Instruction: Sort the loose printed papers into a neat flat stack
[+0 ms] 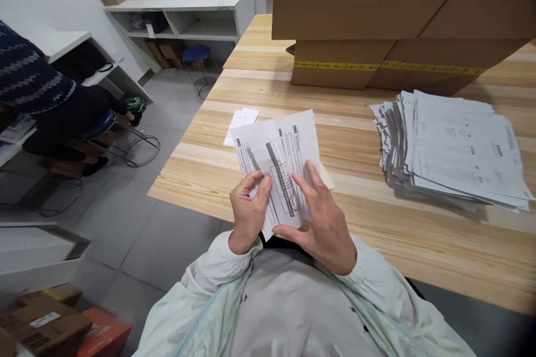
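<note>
holding the printed sheet point(280, 162) in both hands just above the near edge of the desk point(377, 234), close to my chest. my left hand point(248, 209) pinches its lower left edge, thumb on top, and my right hand point(322, 223) clasps the lower right, fingers spread across the print. its long side runs up and away from me, tilted a little left. the stack of papers point(456, 150) lies well off to the right (nearer my right hand), the small slip point(240, 122) just beyond the sheet.
</note>
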